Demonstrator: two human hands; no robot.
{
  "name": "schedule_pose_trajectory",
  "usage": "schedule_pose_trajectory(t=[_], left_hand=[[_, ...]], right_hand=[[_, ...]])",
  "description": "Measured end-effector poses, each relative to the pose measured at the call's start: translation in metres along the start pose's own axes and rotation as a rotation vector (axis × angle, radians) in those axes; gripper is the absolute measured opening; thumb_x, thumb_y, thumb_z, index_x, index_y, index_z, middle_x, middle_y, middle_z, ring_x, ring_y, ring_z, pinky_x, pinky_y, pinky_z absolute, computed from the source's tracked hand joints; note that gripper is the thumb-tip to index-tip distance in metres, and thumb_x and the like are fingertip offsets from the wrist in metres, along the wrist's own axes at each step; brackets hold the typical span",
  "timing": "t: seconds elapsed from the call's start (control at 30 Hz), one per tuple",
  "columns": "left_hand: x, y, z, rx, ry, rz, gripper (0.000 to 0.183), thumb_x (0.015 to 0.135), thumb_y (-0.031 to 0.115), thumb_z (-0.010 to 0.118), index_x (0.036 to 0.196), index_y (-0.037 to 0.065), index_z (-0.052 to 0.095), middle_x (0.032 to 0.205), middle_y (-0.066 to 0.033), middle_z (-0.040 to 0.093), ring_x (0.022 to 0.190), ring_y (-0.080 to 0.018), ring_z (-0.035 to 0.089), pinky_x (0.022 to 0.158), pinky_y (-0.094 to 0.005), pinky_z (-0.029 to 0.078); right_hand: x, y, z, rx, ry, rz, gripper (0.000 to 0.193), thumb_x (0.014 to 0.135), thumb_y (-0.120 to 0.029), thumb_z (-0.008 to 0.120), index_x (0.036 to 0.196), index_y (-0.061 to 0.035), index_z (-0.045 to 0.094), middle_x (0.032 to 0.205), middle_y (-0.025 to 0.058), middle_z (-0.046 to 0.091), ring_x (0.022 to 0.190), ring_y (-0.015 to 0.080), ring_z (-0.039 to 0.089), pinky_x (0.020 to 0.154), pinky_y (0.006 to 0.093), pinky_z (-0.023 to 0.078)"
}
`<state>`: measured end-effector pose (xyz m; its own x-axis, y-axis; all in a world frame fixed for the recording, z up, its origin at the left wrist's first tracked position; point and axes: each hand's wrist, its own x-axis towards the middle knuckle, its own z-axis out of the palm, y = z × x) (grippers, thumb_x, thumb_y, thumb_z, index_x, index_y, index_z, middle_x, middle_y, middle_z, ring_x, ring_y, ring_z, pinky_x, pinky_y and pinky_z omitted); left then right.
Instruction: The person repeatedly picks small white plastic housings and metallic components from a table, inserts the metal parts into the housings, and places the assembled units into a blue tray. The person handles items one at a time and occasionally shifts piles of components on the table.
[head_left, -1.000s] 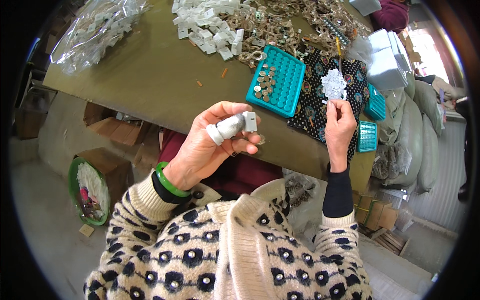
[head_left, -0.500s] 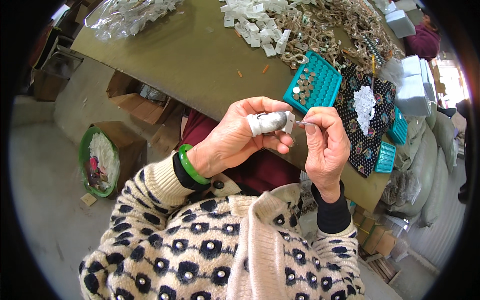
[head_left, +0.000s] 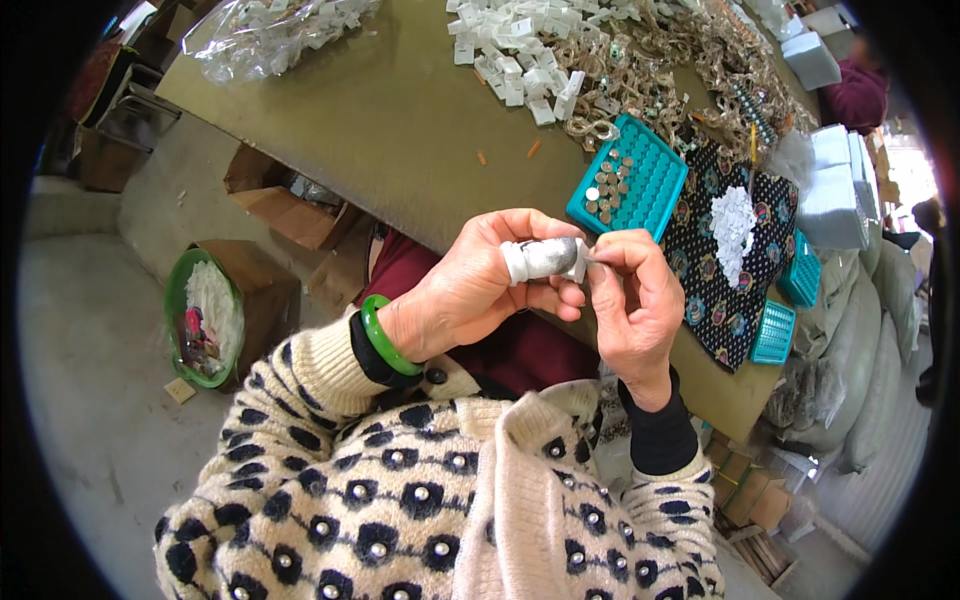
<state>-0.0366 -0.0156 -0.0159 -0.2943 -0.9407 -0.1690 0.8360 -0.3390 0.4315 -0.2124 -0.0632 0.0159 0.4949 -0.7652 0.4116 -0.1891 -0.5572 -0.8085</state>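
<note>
Being gripped at the fingertips of the left hand (head_left: 465, 290): a small white casing (head_left: 578, 267), held near the front edge of the table (head_left: 390, 130). One left digit is covered by a white wrap (head_left: 530, 261) (greyed toward its tip). The right hand (head_left: 642, 310) is brought up to the casing's end, thumb and forefinger narrowed; whether anything is pinched there cannot be told. Beyond, silver discs (head_left: 607, 190) are gathered in a teal tray (head_left: 655, 180); white scraps (head_left: 734, 235) are heaped on dark cloth (head_left: 705, 320).

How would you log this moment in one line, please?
left hand: holds small white plastic case | right hand: at case's right end | nearby: teal tray with metallic discs; white slips on patterned cloth
</note>
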Motion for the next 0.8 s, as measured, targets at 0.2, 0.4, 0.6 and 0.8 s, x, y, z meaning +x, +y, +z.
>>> schedule_pose_trajectory(t=[0.2,0.4,0.6,0.8], left_hand=[[0.002,-0.007,0.010,0.239,0.110,0.089,0.013,0.092,0.009,0.066,0.101,0.000,0.062,0.089,-0.0125,0.070,0.073,-0.0212,0.072,0.067,-0.0347,0.062],[0.005,0.004,0.004,0.064,0.085,-0.006,0.017,0.095,0.011,0.061,0.108,0.000,0.062,0.098,-0.0140,0.069,0.078,-0.0221,0.071,0.071,-0.0365,0.062],[0.012,0.017,-0.008,-0.110,0.062,-0.042,0.029,0.099,0.024,0.056,0.115,0.000,0.062,0.103,-0.0182,0.067,0.081,-0.0240,0.069,0.071,-0.0381,0.061],[0.016,0.022,-0.013,-0.108,0.102,-0.050,0.023,0.094,0.014,0.064,0.112,-0.001,0.062,0.104,-0.0188,0.068,0.079,-0.0237,0.070,0.069,-0.0358,0.061]], right_hand=[[0.005,-0.002,-0.003,-0.294,-0.063,-0.232,0.018,0.077,0.011,0.060,0.091,0.0008,0.055,0.084,0.0146,0.057,0.072,0.0316,0.059,0.065,0.0380,0.051],[0.046,0.001,-0.029,-0.194,-0.300,-0.054,0.010,0.080,0.005,0.062,0.088,0.0002,0.057,0.085,0.0152,0.058,0.074,0.0319,0.061,0.066,0.0383,0.050],[0.106,0.038,-0.019,-0.740,-0.164,-0.310,0.006,0.081,0.000,0.063,0.087,0.0000,0.060,0.089,0.0128,0.054,0.084,0.0305,0.058,0.073,0.0409,0.048],[0.133,0.061,-0.008,-1.141,-0.401,-0.306,0.003,0.076,0.001,0.059,0.077,-0.0011,0.061,0.095,0.0151,0.053,0.091,0.0313,0.058,0.077,0.0408,0.052]])
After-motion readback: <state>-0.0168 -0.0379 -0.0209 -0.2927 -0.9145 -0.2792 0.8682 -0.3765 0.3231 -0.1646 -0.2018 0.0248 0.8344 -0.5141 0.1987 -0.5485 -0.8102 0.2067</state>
